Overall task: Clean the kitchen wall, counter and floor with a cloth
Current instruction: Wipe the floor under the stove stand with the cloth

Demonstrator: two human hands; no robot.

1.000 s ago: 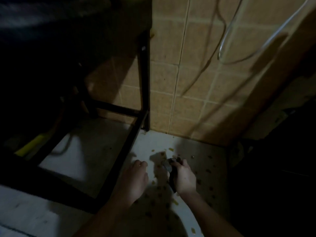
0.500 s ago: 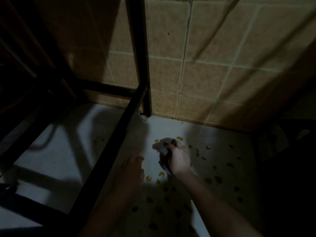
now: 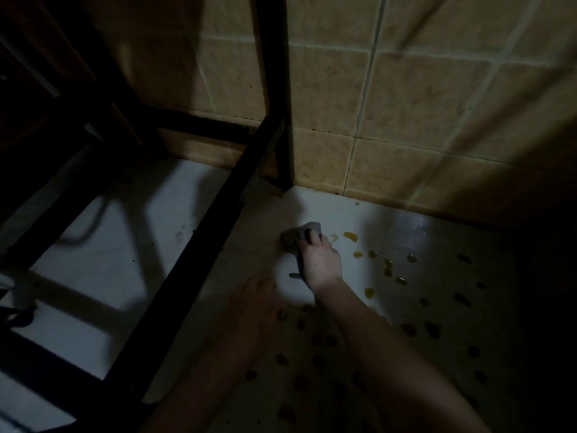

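My right hand (image 3: 320, 264) presses a grey cloth (image 3: 299, 237) onto the white floor (image 3: 103, 270), close to the foot of a black metal frame. Several yellow-orange spots (image 3: 350, 236) lie on the floor just right of the cloth and spread toward me. My left hand (image 3: 254, 303) rests flat on the floor in shadow, fingers spread, holding nothing. The tan tiled wall (image 3: 421, 98) rises right behind the cloth.
The black metal frame (image 3: 240, 170) has an upright leg at the wall and a low bar running diagonally toward me on the left. A dark cable (image 3: 90, 226) lies under the frame. The right side is in deep shadow.
My right hand has pushed the cloth farther toward the wall and the frame's foot. The view has moved lower and closer to the floor. The left hand stays flat.
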